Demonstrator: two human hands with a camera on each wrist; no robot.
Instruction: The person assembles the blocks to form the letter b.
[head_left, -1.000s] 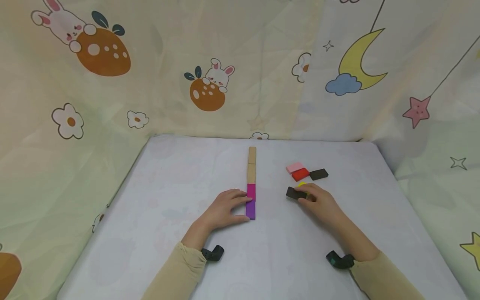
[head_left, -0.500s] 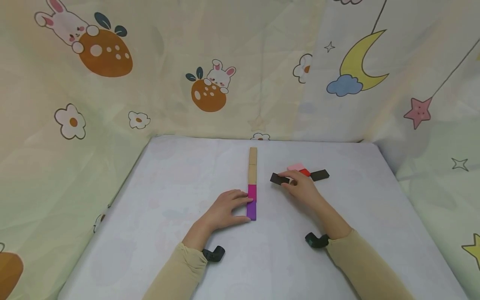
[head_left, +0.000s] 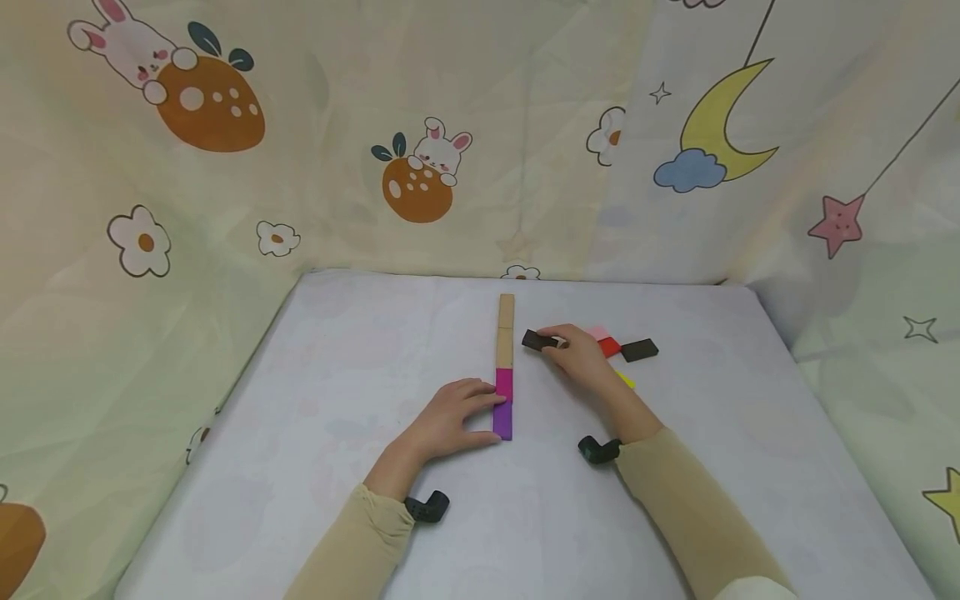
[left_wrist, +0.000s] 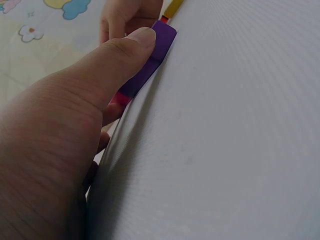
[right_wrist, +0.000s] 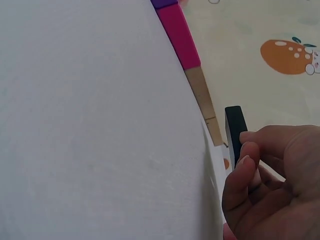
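Observation:
A straight row of flat blocks runs away from me in the head view: a purple block (head_left: 503, 422) nearest, then a magenta block (head_left: 505, 382) and two plain wooden blocks (head_left: 506, 346). My left hand (head_left: 446, 421) rests against the row's left side, fingers spread. Its thumb touches the purple block's near end and a finger lies where purple meets magenta. Between thumb and fingers, my right hand (head_left: 581, 354) pinches a black block (right_wrist: 235, 130), held just right of the wooden blocks. In the right wrist view this block points toward the row's far end.
Right of the row lie a pink block (head_left: 598, 332), a red block (head_left: 611, 347) and another black block (head_left: 640, 349). A yellow block (head_left: 626, 379) is partly hidden by the right forearm. The white table (head_left: 360, 333) ends at a printed cloth backdrop (head_left: 322, 167).
The right hand has carried the black block left and away from me, from beside the yellow block to near the wooden blocks. The left hand has stayed in place.

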